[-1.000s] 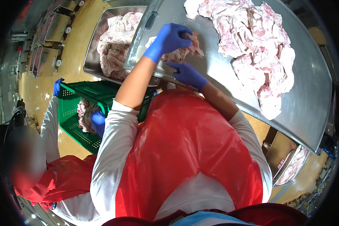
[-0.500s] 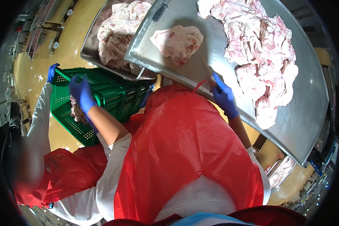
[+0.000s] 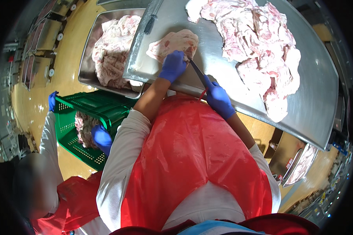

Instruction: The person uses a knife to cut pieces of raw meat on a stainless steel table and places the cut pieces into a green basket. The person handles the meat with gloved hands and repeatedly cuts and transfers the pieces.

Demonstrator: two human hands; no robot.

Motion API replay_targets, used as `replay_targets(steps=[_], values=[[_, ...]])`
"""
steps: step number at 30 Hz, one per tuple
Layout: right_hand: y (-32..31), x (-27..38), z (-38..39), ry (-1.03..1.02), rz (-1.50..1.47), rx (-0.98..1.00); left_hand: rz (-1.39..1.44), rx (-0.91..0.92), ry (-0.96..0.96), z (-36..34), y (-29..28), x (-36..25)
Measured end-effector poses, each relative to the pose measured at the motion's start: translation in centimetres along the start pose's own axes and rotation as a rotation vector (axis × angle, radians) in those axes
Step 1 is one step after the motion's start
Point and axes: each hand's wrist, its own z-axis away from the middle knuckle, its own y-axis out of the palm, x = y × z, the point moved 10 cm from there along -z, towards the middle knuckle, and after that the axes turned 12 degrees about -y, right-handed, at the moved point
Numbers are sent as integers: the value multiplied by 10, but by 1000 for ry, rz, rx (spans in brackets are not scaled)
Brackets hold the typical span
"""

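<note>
A single flat piece of pale, fatty meat (image 3: 170, 44) lies on the steel table (image 3: 208, 51) in front of me. My left hand (image 3: 173, 66), in a blue glove, grips its near edge with the fingers closed. My right hand (image 3: 219, 98), also blue-gloved, is closed round the handle of a knife (image 3: 197, 71). The blade points up and left, its tip at the meat's near right edge beside my left fingers. Farther right on the same table lies a large heap of meat pieces (image 3: 259, 47).
Left of the table stands a steel tub (image 3: 84, 64) with more meat. Below it, a co-worker in a red apron holds a tilted green crate (image 3: 96, 102) containing meat scraps (image 3: 84, 127). A dark object (image 3: 150, 24) lies by the table's left rim.
My left hand has moved from beside the green crate to the meat piece and taken hold of it. My right hand has brought the knife left to the meat's edge. The crate has tipped lower.
</note>
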Motion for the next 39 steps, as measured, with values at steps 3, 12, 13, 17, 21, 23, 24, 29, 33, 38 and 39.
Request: replay_targets(steps=[3,12,13,17,21,23,24,29,33,38,39], values=[[7,-7,-4,49,31,-9,195,47,-27,-14,9,18],[-15,-9,-24,55,-26,-27,766,249,-356,-20,20,61],[-18,-6,-20,96,-87,-24,630,204,-289,-20,0,46],[-29,18,-18,91,-167,-2,364,169,-165,-24,-31,28],[-19,17,-51,127,-192,29,282,260,-169,-32,-36,15],[-24,27,-82,64,-254,-28,279,307,-144,-36,-36,5],[-28,31,-98,21,-280,-55,295,305,-139,-38,-38,3],[-18,26,-101,142,-362,145,340,383,-238,-46,-40,2],[-13,11,-47,53,-535,162,257,297,-111,-55,-38,0],[13,4,-92,170,-629,251,381,431,-161,-44,-38,-23],[23,6,-104,173,-659,279,407,408,-166,-45,-43,-23]])
